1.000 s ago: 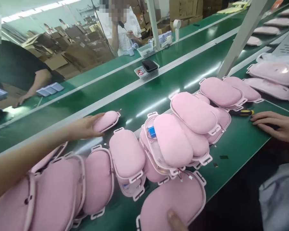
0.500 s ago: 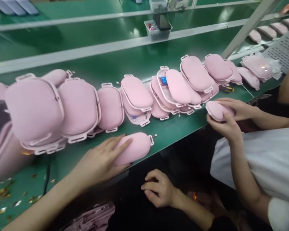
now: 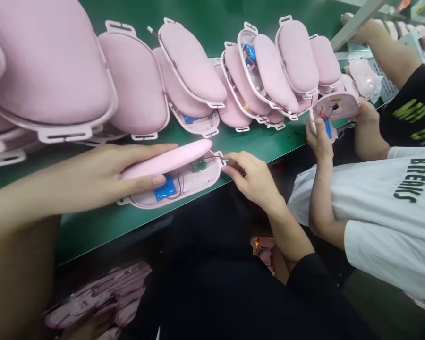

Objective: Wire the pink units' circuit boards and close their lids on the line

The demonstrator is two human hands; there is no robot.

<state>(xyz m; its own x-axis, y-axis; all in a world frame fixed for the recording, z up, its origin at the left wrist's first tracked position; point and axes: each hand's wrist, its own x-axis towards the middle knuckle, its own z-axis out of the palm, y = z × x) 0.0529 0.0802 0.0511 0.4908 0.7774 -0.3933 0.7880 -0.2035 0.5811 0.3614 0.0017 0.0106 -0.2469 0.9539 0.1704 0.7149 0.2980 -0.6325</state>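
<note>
My left hand [image 3: 109, 172] grips the upper half of a pink padded case [image 3: 172, 159], thumb in front and fingers behind, holding it tilted up. Below it lies the lower shell [image 3: 198, 182] on the green bench, a blue wrapped battery pack [image 3: 165, 187], thin wires and a small green circuit board [image 3: 199, 164] showing inside. At the shell's right end, by a slotted tab, my right hand [image 3: 257, 182] pinches a thin red wire [image 3: 216, 156] between thumb and fingers. The wire's tip is hidden by the fingertips.
Several pink cases [image 3: 193, 61] lie overlapped in a row behind my hands, some gaping with wires out. On the right, a co-worker's hands [image 3: 322, 144] hold another opened case [image 3: 335, 104]. The green bench's front edge [image 3: 102, 243] runs just below my case.
The case beside my left hand was closed and is now open, its upper half raised. My right hand has risen from below the bench edge to the wire. The co-worker's case has opened too.
</note>
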